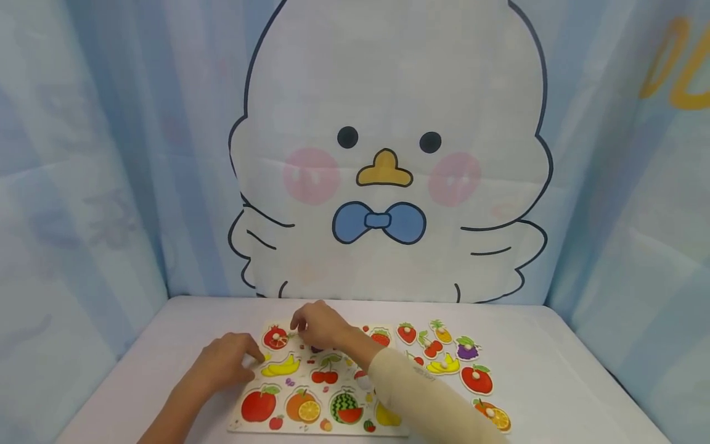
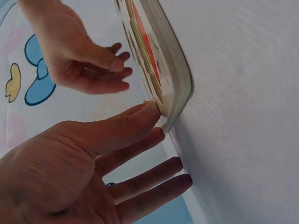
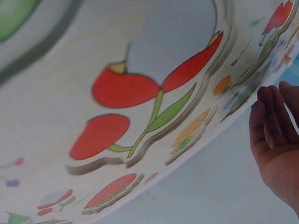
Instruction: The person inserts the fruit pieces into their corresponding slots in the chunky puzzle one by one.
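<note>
A flat fruit puzzle board (image 1: 302, 376) lies on the table, with printed apple, orange, watermelon, banana and cherry shapes. My left hand (image 1: 227, 361) is at its left edge. In the left wrist view, the left hand (image 2: 93, 158) touches the board's corner (image 2: 175, 88) with thumb and forefinger, its other fingers extended. My right hand (image 1: 318, 324) is over the far side of the board, fingers bent downward, beside the pomegranate picture (image 1: 275, 337). No piece shows in the right hand (image 2: 86, 65) in the left wrist view. The right wrist view shows the board's cherry shape (image 3: 124, 86) close up.
To the right of the board lie several loose fruit pieces, including a strawberry (image 1: 407, 333), a pineapple (image 1: 442, 333), grapes (image 1: 467, 349), bananas (image 1: 444, 365), an apple (image 1: 477, 380) and an orange (image 1: 493, 417). A curtain (image 1: 388, 74) with a cartoon bird hangs behind the table.
</note>
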{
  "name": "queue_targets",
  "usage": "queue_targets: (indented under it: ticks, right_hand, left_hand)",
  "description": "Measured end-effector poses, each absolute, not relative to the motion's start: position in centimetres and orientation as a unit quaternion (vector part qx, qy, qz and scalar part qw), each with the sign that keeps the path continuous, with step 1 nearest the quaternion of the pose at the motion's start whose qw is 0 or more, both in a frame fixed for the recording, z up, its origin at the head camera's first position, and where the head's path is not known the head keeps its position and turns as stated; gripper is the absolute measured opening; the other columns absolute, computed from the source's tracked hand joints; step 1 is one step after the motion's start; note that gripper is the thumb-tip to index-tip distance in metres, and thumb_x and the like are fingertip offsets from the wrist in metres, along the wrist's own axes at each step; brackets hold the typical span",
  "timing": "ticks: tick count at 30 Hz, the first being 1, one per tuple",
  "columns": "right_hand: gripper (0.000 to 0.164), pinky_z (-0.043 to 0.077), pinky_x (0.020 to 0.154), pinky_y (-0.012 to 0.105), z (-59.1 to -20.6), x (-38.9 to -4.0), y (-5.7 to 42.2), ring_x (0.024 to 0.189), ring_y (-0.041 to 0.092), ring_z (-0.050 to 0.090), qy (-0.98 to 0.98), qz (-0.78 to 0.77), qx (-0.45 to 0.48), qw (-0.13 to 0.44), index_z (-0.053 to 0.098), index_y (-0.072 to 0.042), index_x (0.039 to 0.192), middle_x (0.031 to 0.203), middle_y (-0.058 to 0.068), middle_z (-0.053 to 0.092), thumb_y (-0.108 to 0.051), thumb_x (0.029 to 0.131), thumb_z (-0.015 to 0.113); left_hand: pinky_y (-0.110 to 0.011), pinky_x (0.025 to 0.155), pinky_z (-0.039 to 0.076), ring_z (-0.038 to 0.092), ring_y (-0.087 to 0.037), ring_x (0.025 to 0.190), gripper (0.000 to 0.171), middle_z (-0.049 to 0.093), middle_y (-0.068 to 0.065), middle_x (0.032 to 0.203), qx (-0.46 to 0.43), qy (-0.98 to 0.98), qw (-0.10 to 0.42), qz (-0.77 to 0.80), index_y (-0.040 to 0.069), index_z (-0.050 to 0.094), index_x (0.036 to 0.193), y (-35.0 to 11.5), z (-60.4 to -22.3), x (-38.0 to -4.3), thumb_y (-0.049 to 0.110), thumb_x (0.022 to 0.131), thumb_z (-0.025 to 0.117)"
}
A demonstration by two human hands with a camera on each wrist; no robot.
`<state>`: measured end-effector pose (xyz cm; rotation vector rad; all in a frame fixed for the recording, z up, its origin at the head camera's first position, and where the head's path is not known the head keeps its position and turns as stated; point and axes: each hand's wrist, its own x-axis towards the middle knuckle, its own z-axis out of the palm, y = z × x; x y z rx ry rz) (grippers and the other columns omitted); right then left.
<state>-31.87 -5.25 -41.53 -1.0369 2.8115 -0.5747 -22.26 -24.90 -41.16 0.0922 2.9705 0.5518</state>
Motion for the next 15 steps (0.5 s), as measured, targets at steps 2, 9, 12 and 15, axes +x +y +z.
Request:
queue_targets:
  ticks: [2, 9, 12, 15]
  right_hand:
    - [0.016, 0.047, 0.063, 0.017, -41.4, -32.0, -4.6, 0.072, 0.004, 0.053, 0.920, -0.188, -0.342, 0.042, 0.072, -0.020, 0.103, 0.088, -0.010, 0.063, -0.015, 0.088, 0.067]
    - [0.014, 0.047, 0.059, 0.017, -41.3, -32.0, -2.5, 0.067, 0.004, 0.054, 0.914, -0.213, -0.343, 0.046, 0.073, -0.017, 0.100, 0.082, -0.011, 0.063, -0.015, 0.088, 0.067]
    - [0.013, 0.048, 0.063, 0.016, -41.4, -31.9, -1.5, 0.070, 0.003, 0.054, 0.916, -0.219, -0.332, 0.051, 0.073, -0.018, 0.100, 0.084, -0.011, 0.063, -0.017, 0.088, 0.068]
    - [0.011, 0.048, 0.065, 0.017, -41.5, -31.8, -0.4, 0.070, 0.003, 0.055, 0.918, -0.226, -0.321, 0.055, 0.072, -0.019, 0.099, 0.085, -0.012, 0.063, -0.019, 0.088, 0.069]
  left_hand:
    - [-0.055, 0.090, 0.048, 0.059, -0.030, 0.103, 0.025, 0.067, -0.001, 0.101, 0.030, 0.981, 0.060, 0.183, 0.018, 0.074, 0.093, -24.9, -41.1, -22.3, 0.012, 0.070, 0.084]
    - [-0.055, 0.089, 0.048, 0.058, -0.026, 0.100, 0.025, 0.066, 0.000, 0.100, 0.027, 0.982, 0.058, 0.177, 0.019, 0.075, 0.092, -25.1, -41.1, -22.2, 0.014, 0.070, 0.084]
    - [-0.054, 0.089, 0.048, 0.058, -0.026, 0.100, 0.025, 0.066, 0.001, 0.099, 0.026, 0.982, 0.058, 0.176, 0.019, 0.074, 0.092, -25.1, -41.2, -22.2, 0.014, 0.070, 0.084]
    - [-0.055, 0.089, 0.048, 0.058, -0.026, 0.100, 0.025, 0.066, 0.001, 0.099, 0.029, 0.982, 0.058, 0.177, 0.019, 0.074, 0.093, -24.9, -41.2, -22.2, 0.014, 0.070, 0.084]
